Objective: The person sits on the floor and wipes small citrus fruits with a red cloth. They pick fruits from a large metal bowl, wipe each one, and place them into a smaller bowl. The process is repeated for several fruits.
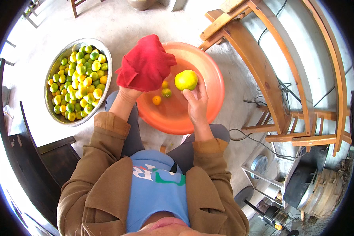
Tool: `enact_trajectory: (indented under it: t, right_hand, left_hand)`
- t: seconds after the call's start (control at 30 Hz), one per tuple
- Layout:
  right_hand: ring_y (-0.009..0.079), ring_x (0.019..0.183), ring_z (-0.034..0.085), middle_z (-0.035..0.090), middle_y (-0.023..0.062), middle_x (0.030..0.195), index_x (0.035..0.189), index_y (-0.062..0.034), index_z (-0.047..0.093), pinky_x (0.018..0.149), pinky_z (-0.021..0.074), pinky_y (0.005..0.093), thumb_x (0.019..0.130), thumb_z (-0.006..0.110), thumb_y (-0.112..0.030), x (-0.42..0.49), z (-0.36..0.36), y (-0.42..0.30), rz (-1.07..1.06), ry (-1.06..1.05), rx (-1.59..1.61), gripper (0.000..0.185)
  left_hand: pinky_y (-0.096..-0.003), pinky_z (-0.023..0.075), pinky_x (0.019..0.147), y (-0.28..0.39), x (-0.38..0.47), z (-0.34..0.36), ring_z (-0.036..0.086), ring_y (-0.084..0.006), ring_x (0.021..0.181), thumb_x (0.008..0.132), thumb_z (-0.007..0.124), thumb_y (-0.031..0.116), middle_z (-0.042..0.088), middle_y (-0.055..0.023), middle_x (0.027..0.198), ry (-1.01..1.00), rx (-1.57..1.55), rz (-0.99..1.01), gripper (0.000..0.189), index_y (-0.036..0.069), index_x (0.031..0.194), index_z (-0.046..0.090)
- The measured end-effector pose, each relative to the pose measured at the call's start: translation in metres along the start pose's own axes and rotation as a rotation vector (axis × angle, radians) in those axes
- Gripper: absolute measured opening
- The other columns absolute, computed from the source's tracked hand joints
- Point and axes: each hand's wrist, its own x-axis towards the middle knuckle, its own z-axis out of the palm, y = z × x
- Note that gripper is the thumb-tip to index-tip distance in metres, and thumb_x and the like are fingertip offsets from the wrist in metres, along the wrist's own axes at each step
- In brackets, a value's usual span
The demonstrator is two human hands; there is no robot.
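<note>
A red cloth [146,65] covers my left hand [132,90]; only its wrist and base show, and the fingers are hidden under the fabric. My right hand [199,101] holds a yellow-green citrus fruit [186,80] between thumb and fingers, to the right of the cloth. Both hands are above an orange plastic basin [215,85] with water in it. Low in the basin lie a small orange fruit [157,100], a greenish one [166,93] and another orange one [165,84], partly behind the cloth.
On the floor at left, a wide metal basin [48,107] holds many green, yellow and orange citrus fruits. A long wooden bench [262,76] stands at right, with black cables [286,88] by it. Dark wooden furniture [32,156] is at lower left; a metal frame [264,181] is at lower right.
</note>
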Motion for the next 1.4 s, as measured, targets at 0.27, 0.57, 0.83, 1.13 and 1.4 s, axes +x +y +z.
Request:
enact_trajectory:
  t: [0.27, 0.57, 0.83, 1.13, 1.4]
  right_hand:
    - [0.0251, 0.139, 0.052, 0.053, 0.0128, 0.148, 0.158, 0.0018, 0.037, 0.117, 0.044, 0.0405, 0.096, 0.071, -0.002, 0.001, 0.002, -0.002, -0.038, -0.029, -0.01, 0.071]
    - [0.0284, 0.134, 0.059, 0.057, 0.0153, 0.149, 0.152, -0.0016, 0.047, 0.116, 0.0456, 0.0432, 0.086, 0.08, 0.0, 0.0, 0.004, 0.005, -0.268, -0.026, -0.492, 0.074]
    - [0.0374, 0.14, 0.052, 0.058, 0.0159, 0.151, 0.146, -0.0053, 0.055, 0.119, 0.0368, 0.0493, 0.074, 0.084, -0.004, 0.001, 0.006, 0.004, -0.471, -0.159, -0.899, 0.077]
    - [0.039, 0.141, 0.05, 0.055, 0.0169, 0.153, 0.148, -0.0054, 0.054, 0.12, 0.0339, 0.0517, 0.076, 0.083, -0.006, -0.001, 0.016, 0.006, -0.627, -0.122, -1.03, 0.078]
    - [0.0218, 0.096, 0.063, 0.065, 0.0118, 0.106, 0.126, -0.0039, 0.058, 0.089, 0.0506, 0.0358, 0.083, 0.085, -0.007, -0.011, 0.011, 0.016, -0.198, -0.017, -0.786, 0.051]
  left_hand:
    - [-0.0487, 0.0362, 0.125, -0.024, -0.001, 0.006, 0.05, -0.0308, 0.144, 0.109, 0.049, 0.042, 0.054, -0.0102, 0.157, -0.236, -2.225, -0.188, 0.052, 0.011, 0.151, 0.051]
    - [-0.0403, 0.0375, 0.124, 0.011, -0.02, 0.034, 0.05, -0.0267, 0.144, 0.101, 0.071, 0.027, 0.055, -0.0084, 0.155, -0.43, -0.617, -0.02, 0.06, 0.012, 0.154, 0.049]
    - [-0.0409, 0.0349, 0.127, 0.021, -0.019, 0.047, 0.049, -0.0259, 0.147, 0.111, 0.055, 0.03, 0.049, -0.0076, 0.161, -0.827, -2.135, -0.597, 0.052, 0.013, 0.158, 0.043]
    - [-0.0392, 0.0449, 0.12, 0.029, -0.018, 0.045, 0.056, -0.0251, 0.14, 0.111, 0.056, 0.026, 0.053, -0.0116, 0.157, -0.562, -1.557, -0.505, 0.049, 0.011, 0.156, 0.045]
    - [-0.0405, 0.0565, 0.108, 0.013, -0.015, 0.051, 0.067, -0.027, 0.122, 0.109, 0.06, 0.024, 0.065, -0.014, 0.139, -0.392, -1.776, -0.633, 0.039, 0.008, 0.144, 0.055]
